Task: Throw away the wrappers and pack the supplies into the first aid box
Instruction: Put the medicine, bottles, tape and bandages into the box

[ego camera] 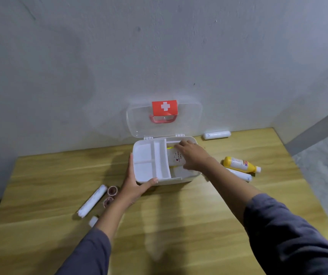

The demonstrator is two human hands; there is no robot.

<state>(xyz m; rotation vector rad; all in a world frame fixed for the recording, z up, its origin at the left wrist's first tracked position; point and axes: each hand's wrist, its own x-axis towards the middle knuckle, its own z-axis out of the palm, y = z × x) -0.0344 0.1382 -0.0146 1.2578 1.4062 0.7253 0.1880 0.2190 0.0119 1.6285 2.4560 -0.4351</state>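
Note:
The white first aid box (186, 178) stands open at the back of the wooden table, its clear lid (139, 124) with a red cross label leaning on the wall. My left hand (134, 183) grips the divided white inner tray (151, 159) at its front left corner. My right hand (192, 155) reaches into the box's right side, fingers on a white cling film pack (177, 158) lying inside. A yellow bottle (240, 164) and a white bandage roll (240, 174) lie right of the box.
A long white bandage roll (92, 201), two pink tape rolls (112, 190), and a small white item (93, 221) lie left of my left arm. Another white roll (216, 134) rests by the wall at the back right. The table's right edge drops to a grey floor.

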